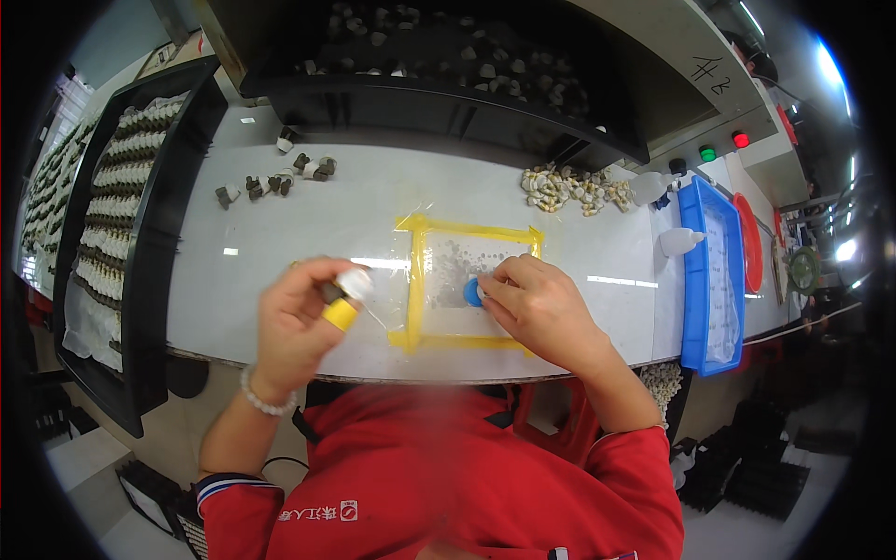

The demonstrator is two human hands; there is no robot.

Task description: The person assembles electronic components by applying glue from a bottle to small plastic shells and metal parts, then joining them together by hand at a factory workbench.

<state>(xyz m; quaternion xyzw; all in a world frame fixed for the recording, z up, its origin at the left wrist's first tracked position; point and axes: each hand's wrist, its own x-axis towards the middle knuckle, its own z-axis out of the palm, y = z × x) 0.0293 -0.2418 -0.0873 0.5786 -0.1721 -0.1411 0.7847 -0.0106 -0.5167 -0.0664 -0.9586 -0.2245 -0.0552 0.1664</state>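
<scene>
Your left hand (301,322) grip pinches a yellow-tipped bottle (343,301), tilted toward 3 o'clock | right hand (537,308) grip presses a blue cap (472,292) steady inside the yellow-taped square (415,280) on the surface (308,215).

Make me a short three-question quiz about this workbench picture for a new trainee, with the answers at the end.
1. True or false: the left hand holds a small part with a white top and a yellow base above the white table.
2. Multiple choice: the fingers of the right hand press on a small blue round piece that lies
A) in the blue tray
B) inside the yellow-taped square
C) among the loose pale parts
3. Fill in: the tray on the person's left, with rows of pale parts, is coloured ____.

Key: 1 true; 2 B; 3 black.
</scene>
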